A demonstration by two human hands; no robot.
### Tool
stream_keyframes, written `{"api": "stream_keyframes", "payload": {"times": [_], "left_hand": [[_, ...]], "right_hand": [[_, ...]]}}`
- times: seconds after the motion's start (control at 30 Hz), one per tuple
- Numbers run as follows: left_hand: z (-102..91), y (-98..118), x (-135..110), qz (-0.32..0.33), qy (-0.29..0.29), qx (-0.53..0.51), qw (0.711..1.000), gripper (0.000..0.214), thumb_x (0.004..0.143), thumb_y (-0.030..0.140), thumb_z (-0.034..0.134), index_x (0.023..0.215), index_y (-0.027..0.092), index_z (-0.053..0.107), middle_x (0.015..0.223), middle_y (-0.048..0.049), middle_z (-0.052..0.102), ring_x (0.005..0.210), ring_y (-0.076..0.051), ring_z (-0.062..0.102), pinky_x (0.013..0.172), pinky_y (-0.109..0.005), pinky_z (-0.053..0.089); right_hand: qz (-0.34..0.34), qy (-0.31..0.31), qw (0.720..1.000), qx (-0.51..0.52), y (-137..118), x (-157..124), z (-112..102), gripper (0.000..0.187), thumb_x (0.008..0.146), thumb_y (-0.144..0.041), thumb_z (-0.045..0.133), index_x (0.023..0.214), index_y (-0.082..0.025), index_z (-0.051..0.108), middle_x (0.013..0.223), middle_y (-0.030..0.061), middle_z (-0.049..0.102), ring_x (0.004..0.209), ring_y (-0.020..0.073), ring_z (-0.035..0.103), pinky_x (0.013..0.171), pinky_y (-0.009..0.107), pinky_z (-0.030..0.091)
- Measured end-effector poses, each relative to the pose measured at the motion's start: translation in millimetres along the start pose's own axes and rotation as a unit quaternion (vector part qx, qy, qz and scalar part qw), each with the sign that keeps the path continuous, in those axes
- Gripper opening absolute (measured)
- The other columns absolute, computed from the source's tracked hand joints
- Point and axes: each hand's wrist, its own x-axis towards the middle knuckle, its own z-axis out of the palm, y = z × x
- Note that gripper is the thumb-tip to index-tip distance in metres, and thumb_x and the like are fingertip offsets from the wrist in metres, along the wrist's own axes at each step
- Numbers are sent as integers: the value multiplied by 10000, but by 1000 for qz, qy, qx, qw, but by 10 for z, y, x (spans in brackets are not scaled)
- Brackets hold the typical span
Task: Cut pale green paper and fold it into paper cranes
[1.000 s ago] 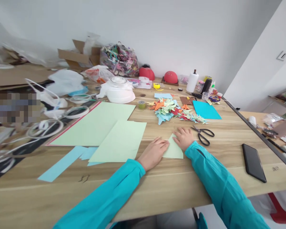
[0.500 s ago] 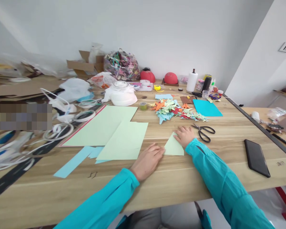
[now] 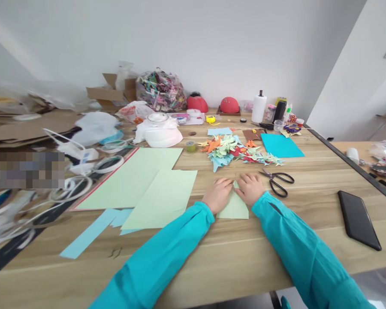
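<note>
A small pale green paper triangle [image 3: 234, 207] lies flat on the wooden table [image 3: 231, 253] in front of me. My left hand [image 3: 218, 194] rests on its left edge near the top corner, fingers pressed down on the paper. My right hand [image 3: 250, 189] presses on the right side of the same corner. Both hands lie close together, fingers flat on the fold. Both sleeves are teal.
Black scissors [image 3: 278, 181] lie just right of my right hand. A black phone [image 3: 358, 219] is at the right. Large pale green sheets [image 3: 141, 180] and light blue strips [image 3: 90, 231] lie left. A heap of folded paper shapes [image 3: 234, 152] and a blue sheet [image 3: 281, 146] sit behind.
My left hand slid up along the triangle's left edge to the top corner, beside my right hand. The view shifted slightly.
</note>
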Motion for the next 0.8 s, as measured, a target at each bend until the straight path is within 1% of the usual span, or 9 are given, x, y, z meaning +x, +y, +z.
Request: {"api": "stream_keyframes", "payload": {"times": [0.1, 0.2, 0.37, 0.47, 0.67, 0.8], "left_hand": [[91, 20, 12, 10, 28, -1, 1000, 295, 858, 91, 456, 1061, 100, 670, 1159, -109, 665, 1137, -255, 548, 993, -406, 441], [87, 45, 8, 29, 48, 18, 998, 292, 861, 85, 451, 1055, 79, 670, 1133, -123, 670, 1139, -260, 543, 1011, -408, 420], [39, 56, 45, 68, 41, 53, 995, 269, 854, 80, 456, 994, 60, 685, 1068, -144, 679, 1098, -259, 556, 1018, -410, 403], [19, 58, 63, 87, 37, 77, 993, 271, 859, 90, 452, 983, 68, 692, 1047, -140, 684, 1079, -258, 565, 992, -399, 422], [15, 76, 69, 92, 43, 83, 991, 248, 865, 107, 463, 894, 69, 706, 995, -146, 688, 1024, -259, 581, 960, -385, 441], [23, 74, 51, 82, 51, 72, 993, 255, 875, 110, 451, 930, 74, 697, 1038, -144, 682, 1054, -260, 569, 987, -410, 417]], "right_hand": [[-3, 11, 1000, 8, 7, 10, 16, 443, 903, -433, 455, 1258, -182, 541, 1346, 121, 533, 1218, 294, 439, 995, 469, 313], [-11, 15, 1000, 10, 16, 13, 18, 401, 901, -437, 460, 1182, -179, 587, 1329, 119, 546, 1209, 291, 449, 986, 455, 321], [-20, 22, 1000, 9, 22, 7, 22, 359, 907, -424, 452, 1149, -216, 615, 1312, 105, 559, 1207, 288, 451, 980, 451, 318], [-22, 24, 999, 4, 10, 2, 21, 355, 901, -393, 461, 1158, -202, 614, 1309, 117, 561, 1206, 289, 450, 983, 452, 314], [-24, 23, 999, -10, -20, -9, -10, 353, 902, -382, 449, 1150, -187, 608, 1314, 121, 562, 1205, 299, 457, 975, 485, 312], [-7, 24, 1000, 0, -22, -3, -12, 398, 893, -379, 458, 1182, -130, 572, 1317, 148, 558, 1215, 293, 453, 998, 456, 306]]}}
